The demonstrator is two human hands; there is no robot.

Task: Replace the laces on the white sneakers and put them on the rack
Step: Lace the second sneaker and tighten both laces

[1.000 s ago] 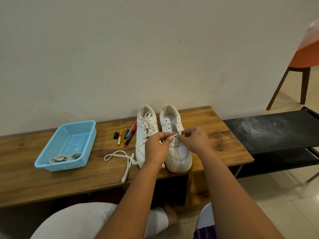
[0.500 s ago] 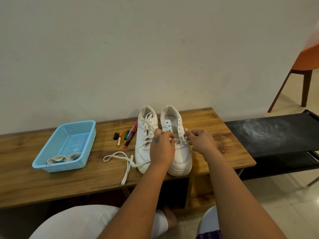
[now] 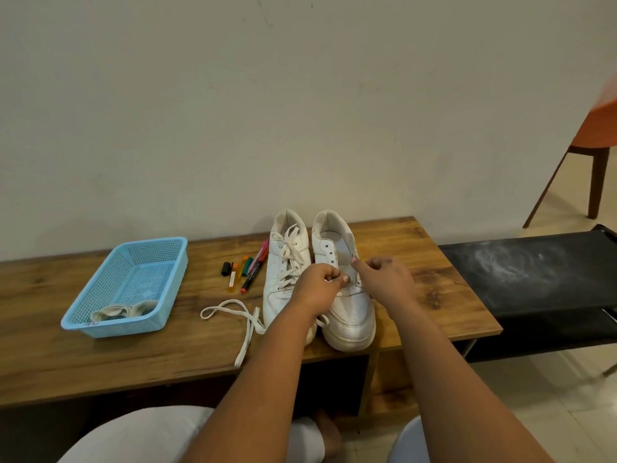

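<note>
Two white sneakers stand side by side on the wooden bench (image 3: 434, 315), toes toward me. The left sneaker (image 3: 283, 262) is laced. The right sneaker (image 3: 347, 315) shows bare eyelets along its upper part. My left hand (image 3: 317, 289) hovers over the right sneaker's lower eyelets and pinches the tip of a white lace (image 3: 230, 312), whose loose length trails left across the bench. My right hand (image 3: 387, 282) pinches at the sneaker's right eyelet row; whether it holds a lace end is hidden by the fingers.
A light blue plastic basket (image 3: 110, 285) with old laces (image 3: 123, 310) in it sits at the bench's left. Several markers (image 3: 247, 269) lie beside the left sneaker. A black shoe rack (image 3: 534, 279) stands to the right, an orange chair (image 3: 597, 138) behind it.
My hands moved apart slightly: the left hand shifted a little left with the lace tip, the right hand drew to the sneaker's right eyelet row. The sneakers have not moved.
</note>
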